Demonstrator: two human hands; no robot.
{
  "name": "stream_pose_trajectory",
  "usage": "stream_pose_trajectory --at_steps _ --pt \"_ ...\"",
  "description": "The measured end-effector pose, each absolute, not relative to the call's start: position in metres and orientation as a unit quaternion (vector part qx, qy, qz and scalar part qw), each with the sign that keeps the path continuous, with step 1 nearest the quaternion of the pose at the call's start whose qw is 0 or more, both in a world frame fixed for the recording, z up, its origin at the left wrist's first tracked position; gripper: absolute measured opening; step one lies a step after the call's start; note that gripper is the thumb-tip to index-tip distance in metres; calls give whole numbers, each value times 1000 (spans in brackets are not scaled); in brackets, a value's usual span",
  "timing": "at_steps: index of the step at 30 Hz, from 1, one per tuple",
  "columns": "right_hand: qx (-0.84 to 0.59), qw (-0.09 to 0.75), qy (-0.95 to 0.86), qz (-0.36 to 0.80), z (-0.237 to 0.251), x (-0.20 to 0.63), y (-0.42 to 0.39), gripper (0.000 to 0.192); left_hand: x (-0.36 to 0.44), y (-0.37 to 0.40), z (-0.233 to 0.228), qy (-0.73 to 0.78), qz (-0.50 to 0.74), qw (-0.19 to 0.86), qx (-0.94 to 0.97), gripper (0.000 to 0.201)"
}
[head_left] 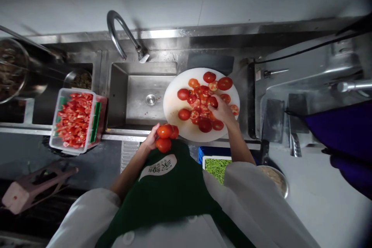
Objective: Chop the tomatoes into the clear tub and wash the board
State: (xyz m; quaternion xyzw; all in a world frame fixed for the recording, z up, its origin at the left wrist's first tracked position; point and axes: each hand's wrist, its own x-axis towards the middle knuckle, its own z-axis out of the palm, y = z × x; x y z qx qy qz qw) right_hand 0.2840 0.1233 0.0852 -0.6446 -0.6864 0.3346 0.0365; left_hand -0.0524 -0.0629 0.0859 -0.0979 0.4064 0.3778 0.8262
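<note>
Three tomatoes (164, 131) are resting in the left hand (152, 138), whose fingers are curving around them by the front counter edge, between the sink (142, 120) and the board (171, 102). The right hand (222, 110) is working over the board, its thumb and fingers clamping on one red piece (212, 102); whether that piece is whole or halved, the view is not showing. Cut slices (196, 104) are lying in the middle of the board, with rounder, skin-up tomatoes standing around them. The step in hand is apparently sorting or gathering by hand, since neither hand is holding a knife. The next move is probably calling for a steady left grasp, as the stacked tomatoes are likely rolling if loosened, and for light right-hand pressure, as the wet slices are presumably sliding easily.
</note>
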Motion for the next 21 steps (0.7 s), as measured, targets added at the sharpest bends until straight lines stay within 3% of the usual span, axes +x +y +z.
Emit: stream_pose_trajectory --at_steps 4,9,14,17,21 --pt "-653 77 -655 372 83 287 124 69 -50 -59 84 411 373 826 -93 56" --pt "-572 271 -509 583 93 276 111 71 -44 -50 90 398 354 843 -82 57" --pt "-498 278 -417 708 107 255 86 91 -45 -47 91 375 360 851 -76 59" --pt "-503 279 -437 691 111 252 81 90 -46 -48 88 370 365 851 -78 57" --pt "-593 231 -571 518 111 259 98 72 -47 -52 85 394 365 840 -74 55"
